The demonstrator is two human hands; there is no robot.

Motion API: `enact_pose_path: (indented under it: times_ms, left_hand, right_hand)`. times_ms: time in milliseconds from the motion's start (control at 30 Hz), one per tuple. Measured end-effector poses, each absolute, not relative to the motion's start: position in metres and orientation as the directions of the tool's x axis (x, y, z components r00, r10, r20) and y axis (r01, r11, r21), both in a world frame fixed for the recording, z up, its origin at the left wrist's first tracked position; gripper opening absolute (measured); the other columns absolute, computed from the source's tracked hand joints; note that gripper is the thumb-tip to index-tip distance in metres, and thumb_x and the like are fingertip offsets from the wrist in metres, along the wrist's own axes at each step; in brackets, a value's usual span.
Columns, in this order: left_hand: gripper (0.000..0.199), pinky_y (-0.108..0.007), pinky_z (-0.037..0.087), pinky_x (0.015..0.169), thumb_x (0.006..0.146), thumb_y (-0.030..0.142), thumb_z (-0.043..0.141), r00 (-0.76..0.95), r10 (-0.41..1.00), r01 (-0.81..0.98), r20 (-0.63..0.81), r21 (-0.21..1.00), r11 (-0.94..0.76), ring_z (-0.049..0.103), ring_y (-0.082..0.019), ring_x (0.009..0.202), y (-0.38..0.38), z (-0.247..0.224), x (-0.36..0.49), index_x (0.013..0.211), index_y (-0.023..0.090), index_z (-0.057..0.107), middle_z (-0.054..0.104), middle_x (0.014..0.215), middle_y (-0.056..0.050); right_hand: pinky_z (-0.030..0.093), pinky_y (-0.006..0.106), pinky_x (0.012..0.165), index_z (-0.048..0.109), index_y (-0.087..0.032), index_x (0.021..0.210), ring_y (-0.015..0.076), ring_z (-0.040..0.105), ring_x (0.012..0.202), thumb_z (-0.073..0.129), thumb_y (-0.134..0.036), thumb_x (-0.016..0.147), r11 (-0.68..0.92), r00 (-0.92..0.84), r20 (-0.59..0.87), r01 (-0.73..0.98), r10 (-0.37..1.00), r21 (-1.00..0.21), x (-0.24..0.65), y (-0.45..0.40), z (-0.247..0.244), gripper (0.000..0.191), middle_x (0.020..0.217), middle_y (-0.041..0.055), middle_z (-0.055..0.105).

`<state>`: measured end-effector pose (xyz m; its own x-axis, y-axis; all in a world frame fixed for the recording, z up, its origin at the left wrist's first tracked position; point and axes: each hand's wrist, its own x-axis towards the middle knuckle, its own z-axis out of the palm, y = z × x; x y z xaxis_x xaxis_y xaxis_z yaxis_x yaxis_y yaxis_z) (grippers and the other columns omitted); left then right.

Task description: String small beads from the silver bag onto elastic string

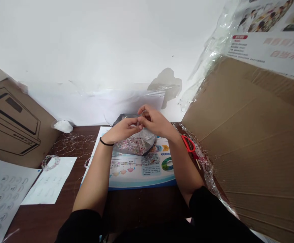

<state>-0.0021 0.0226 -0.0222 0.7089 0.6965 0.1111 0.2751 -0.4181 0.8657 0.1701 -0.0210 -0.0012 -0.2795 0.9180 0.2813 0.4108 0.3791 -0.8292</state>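
Your left hand (121, 131) and right hand (155, 122) are raised together at the centre, curled inward, with the fingertips (139, 125) pinched against each other. Whatever they hold, if anything, is too small to make out. Just below both hands lies a clear-and-silver pouch of pink beads (134, 145), its long axis running sideways, its bulk closer under your left hand. It rests on a printed leaflet (142, 172) on the tabletop (137, 206). Red-handled scissors (188, 143) lie right of your right hand; tangled thread (73, 143) lies left of your left hand.
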Motion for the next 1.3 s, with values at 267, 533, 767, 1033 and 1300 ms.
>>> enact_pose_path:
  times_ms: [267,533,767,1033,1300]
  left_hand:
    - [0.023,-0.025,0.046,0.062,0.083,0.038,0.058,0.759,0.650,0.266,0.044,0.890,-0.371,0.061,-0.016,0.070,0.023,-0.018,-0.005,0.086,0.017,0.065,0.066,0.078,-0.005]
    - [0.036,-0.033,0.051,0.082,0.085,0.049,0.056,0.683,0.717,0.110,0.135,0.952,-0.284,0.063,-0.019,0.084,0.027,-0.028,-0.002,0.083,0.014,0.065,0.067,0.083,-0.008]
    - [0.037,-0.032,0.052,0.079,0.078,0.051,0.066,0.515,0.820,-0.187,0.251,0.966,-0.178,0.059,-0.015,0.076,0.024,-0.023,-0.001,0.073,0.014,0.059,0.059,0.075,-0.003]
    - [0.038,-0.029,0.053,0.076,0.078,0.049,0.067,0.265,0.926,-0.352,0.270,0.921,-0.168,0.058,-0.013,0.076,0.027,-0.014,-0.008,0.071,0.018,0.046,0.055,0.078,-0.001]
    - [0.029,-0.022,0.048,0.065,0.082,0.037,0.067,0.096,0.964,-0.541,0.247,0.826,-0.158,0.059,-0.010,0.072,0.035,-0.010,-0.015,0.069,0.018,0.049,0.055,0.073,0.002]
  right_hand:
    - [0.039,0.026,0.065,0.048,-0.020,0.099,0.0100,0.049,0.065,0.048,-0.025,0.088,0.364,-0.264,0.278,0.370,0.923,-0.855,0.178,-0.019,0.000,0.012,0.071,-0.0042,0.050]
    - [0.041,0.026,0.068,0.047,-0.020,0.109,0.0106,0.051,0.070,0.042,-0.020,0.090,0.405,-0.309,0.292,0.423,0.905,-0.810,0.177,-0.023,-0.002,0.019,0.080,-0.0018,0.055]
    - [0.044,0.024,0.062,0.052,-0.018,0.089,0.0085,0.051,0.066,0.054,-0.026,0.085,0.356,-0.312,0.241,0.393,0.919,-0.848,0.180,-0.017,-0.006,0.009,0.079,-0.0013,0.055]
    - [0.044,0.022,0.046,0.052,-0.019,0.082,0.0081,0.052,0.052,0.055,-0.033,0.087,0.176,-0.440,0.027,0.302,0.897,-0.937,0.210,-0.011,-0.011,0.015,0.063,-0.0034,0.053]
    - [0.046,0.022,0.047,0.047,-0.020,0.087,0.0098,0.059,0.053,0.049,-0.018,0.084,0.118,-0.425,-0.145,0.534,0.894,-0.837,0.227,-0.017,-0.007,0.004,0.072,0.0000,0.063]
